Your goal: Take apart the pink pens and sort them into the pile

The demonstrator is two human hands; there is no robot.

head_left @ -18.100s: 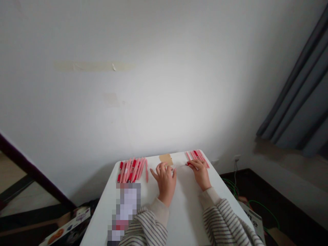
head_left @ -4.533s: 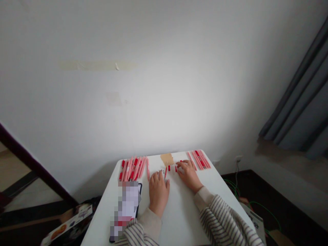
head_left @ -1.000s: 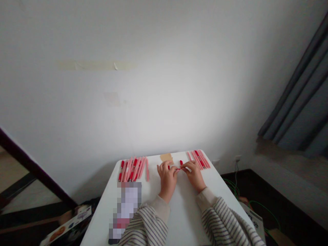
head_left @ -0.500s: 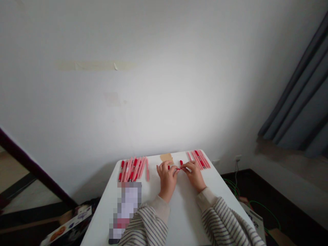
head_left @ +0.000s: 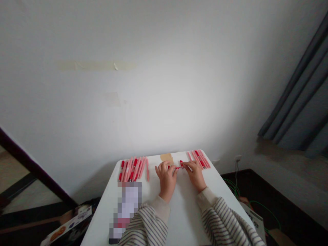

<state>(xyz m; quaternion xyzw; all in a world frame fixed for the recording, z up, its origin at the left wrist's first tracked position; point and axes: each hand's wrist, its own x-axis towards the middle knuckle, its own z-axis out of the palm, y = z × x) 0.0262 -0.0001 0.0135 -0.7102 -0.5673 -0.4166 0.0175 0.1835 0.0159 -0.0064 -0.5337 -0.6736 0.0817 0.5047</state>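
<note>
My left hand (head_left: 166, 178) and my right hand (head_left: 195, 173) meet over the far middle of a white table (head_left: 179, 212). Both pinch a thin red pen part (head_left: 178, 167) that spans between their fingertips. A small red piece (head_left: 181, 162) lies just beyond my right fingers. A row of several pink and red pens (head_left: 133, 168) lies to the left of my left hand. Another group of several pink pens (head_left: 199, 158) lies at the far right corner, next to my right hand.
A tan patch (head_left: 166, 158) sits at the table's far edge by the white wall. A blurred dark object (head_left: 125, 208) lies at the near left. A printed box (head_left: 66, 225) lies on the floor at left; green cables (head_left: 232, 188) and grey curtains (head_left: 299, 109) at right.
Both hands stay together on the thin red part; over the last second they shifted only slightly. Earlier they lay apart, flat on the table among small pieces.
</note>
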